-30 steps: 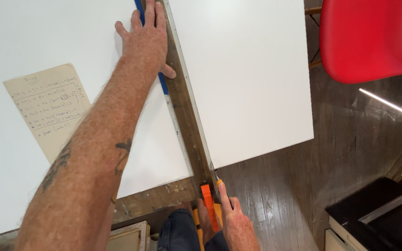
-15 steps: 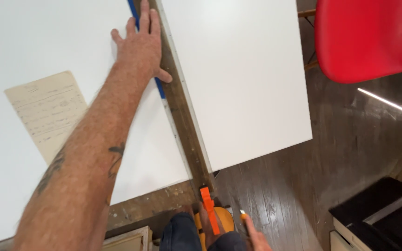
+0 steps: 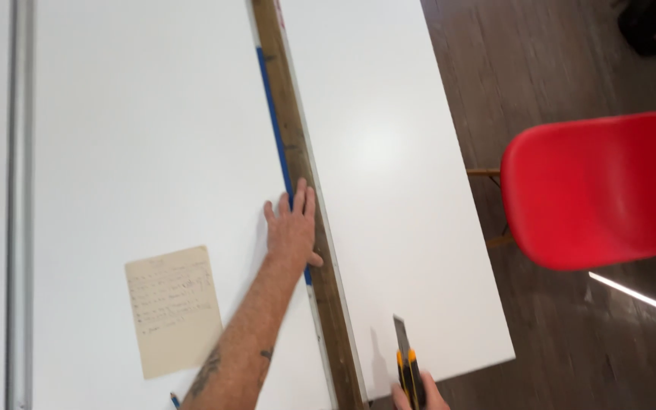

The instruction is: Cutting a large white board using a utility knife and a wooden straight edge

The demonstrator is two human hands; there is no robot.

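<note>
While the left hand point(image 3: 291, 231) presses flat, fingers together, on one blue straightedge point(image 3: 275, 125), the right hand point(image 3: 419, 393) grips one utility knife point(image 3: 407, 363). Two white boards point(image 3: 153, 152) flank one wooden strip point(image 3: 298, 152); one handwritten note point(image 3: 172, 307) lies alongside.

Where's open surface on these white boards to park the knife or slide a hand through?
Free: the right white board between the wooden strip and its floor-side edge; the left white board above the paper note, between the metal rail and blue straightedge. Crowded: around the left hand and the utility knife in the right hand.
</note>
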